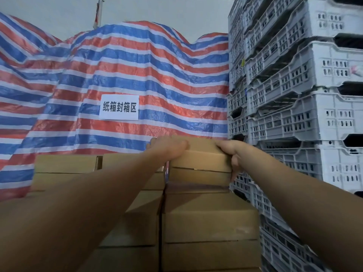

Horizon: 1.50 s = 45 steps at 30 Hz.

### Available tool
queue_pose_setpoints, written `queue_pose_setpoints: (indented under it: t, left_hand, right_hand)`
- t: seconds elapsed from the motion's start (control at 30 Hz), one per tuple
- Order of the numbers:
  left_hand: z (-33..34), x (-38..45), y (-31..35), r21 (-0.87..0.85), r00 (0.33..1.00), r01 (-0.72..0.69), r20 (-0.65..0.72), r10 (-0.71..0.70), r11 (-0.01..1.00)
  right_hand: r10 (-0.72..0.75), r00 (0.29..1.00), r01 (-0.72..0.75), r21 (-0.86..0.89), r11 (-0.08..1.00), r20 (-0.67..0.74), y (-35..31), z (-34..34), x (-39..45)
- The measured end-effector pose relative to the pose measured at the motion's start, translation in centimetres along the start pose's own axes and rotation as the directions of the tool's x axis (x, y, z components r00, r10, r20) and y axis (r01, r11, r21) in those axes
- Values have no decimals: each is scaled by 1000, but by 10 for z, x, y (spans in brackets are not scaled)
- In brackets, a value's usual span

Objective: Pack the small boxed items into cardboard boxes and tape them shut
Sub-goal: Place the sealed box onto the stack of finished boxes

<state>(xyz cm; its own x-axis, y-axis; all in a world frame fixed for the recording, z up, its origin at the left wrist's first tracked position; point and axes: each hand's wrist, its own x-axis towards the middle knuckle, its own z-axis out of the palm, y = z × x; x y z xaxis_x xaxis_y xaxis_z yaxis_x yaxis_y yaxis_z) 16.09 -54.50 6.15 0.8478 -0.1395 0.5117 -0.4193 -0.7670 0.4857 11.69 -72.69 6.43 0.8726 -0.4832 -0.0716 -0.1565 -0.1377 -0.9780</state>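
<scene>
Tarpaulin [121, 75] in red, white and blue stripes fills the background, draped over something bulky, with a white paper sign [119, 107] fixed to it. To the right of the tarpaulin, grey plastic crates [294, 99] are stacked high. In front of the tarpaulin, closed cardboard boxes [208, 222] are piled in columns. The top box [198, 154] of the right-hand column, just below the sign, is held from both sides. The left hand [169, 147] is laid over its far left corner, fingers curled over the top edge. The right hand [228, 152] grips its right end, fingers wrapped down the side. Many boxes appear closed and stacked, so much packing is judged done; whether tape has been applied cannot be told, and no tape or loose small items are seen.
</scene>
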Motion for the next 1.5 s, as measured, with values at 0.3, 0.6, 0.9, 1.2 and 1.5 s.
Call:
queue_pose_setpoints:
  t: [0.3, 0.6, 0.9, 1.2, 1.5]
  left_hand:
    - [28, 27, -23, 275, 998, -29, -44, 43, 961]
    - [32, 14, -30, 450, 964, -209, -53, 259, 868]
    - [-30, -23, -43, 241, 849, -370, -304, 432, 897]
    - [-99, -89, -80, 95, 918, -286, -260, 301, 954]
    - [-192, -190, -182, 61, 944, -208, -247, 217, 976]
  right_hand:
    - [2, 998, 2, -70, 998, 65, 1, 0, 28]
    - [-98, 993, 107, -179, 978, 60, 15, 2, 16]
    - [-653, 692, 505, -441, 742, -307, -2, 13, -25]
    - [-833, 513, 766, -328, 553, -207, -1, 96, -129]
    - [-863, 497, 853, -230, 468, 86, 5, 189, -243]
